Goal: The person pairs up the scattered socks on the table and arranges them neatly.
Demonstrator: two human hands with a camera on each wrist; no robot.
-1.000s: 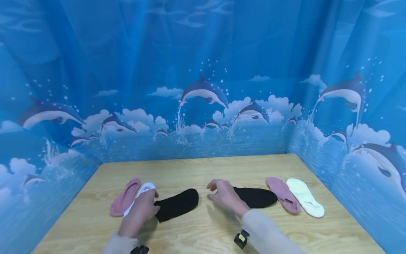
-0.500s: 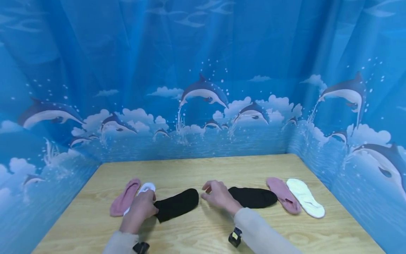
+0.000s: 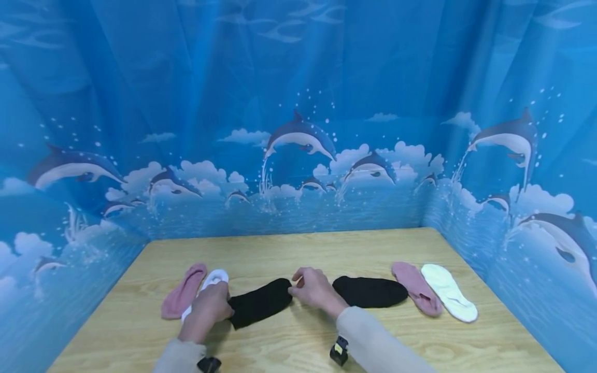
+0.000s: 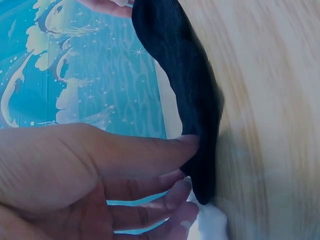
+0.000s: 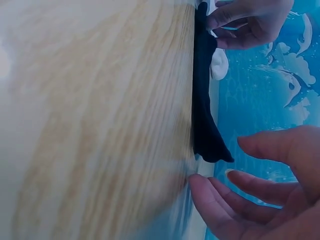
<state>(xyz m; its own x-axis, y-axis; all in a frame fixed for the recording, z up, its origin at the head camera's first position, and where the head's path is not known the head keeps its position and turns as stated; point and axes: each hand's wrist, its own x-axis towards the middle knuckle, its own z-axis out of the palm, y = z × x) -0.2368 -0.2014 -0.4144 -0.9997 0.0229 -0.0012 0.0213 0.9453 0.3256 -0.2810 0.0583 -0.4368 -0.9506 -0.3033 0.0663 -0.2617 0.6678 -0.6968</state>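
A black sock (image 3: 262, 303) lies slantwise on the wooden table (image 3: 280, 342), between the two hands. At its left end my left hand (image 3: 209, 310) pinches the edge; in the left wrist view the thumb presses on the black cloth, with fingers behind it. My right hand (image 3: 318, 293) is beside the sock's rounded right end. Seen from the right wrist, its thumb and fingers are spread apart around a gap, just short of the cloth. Under the left hand, a white sock (image 3: 215, 276) is partly hidden.
Left of the white sock lies a pink sock (image 3: 183, 295). On the right side a second black sock (image 3: 370, 291), another pink sock (image 3: 416, 288) and another white sock (image 3: 448, 291) lie in a row. A blue dolphin curtain (image 3: 298, 77) stands behind the table.
My right hand has moved left, away from the second black sock to the right end of the first one. The left hand has stayed at the sock's left end, its fingers drawn closer.
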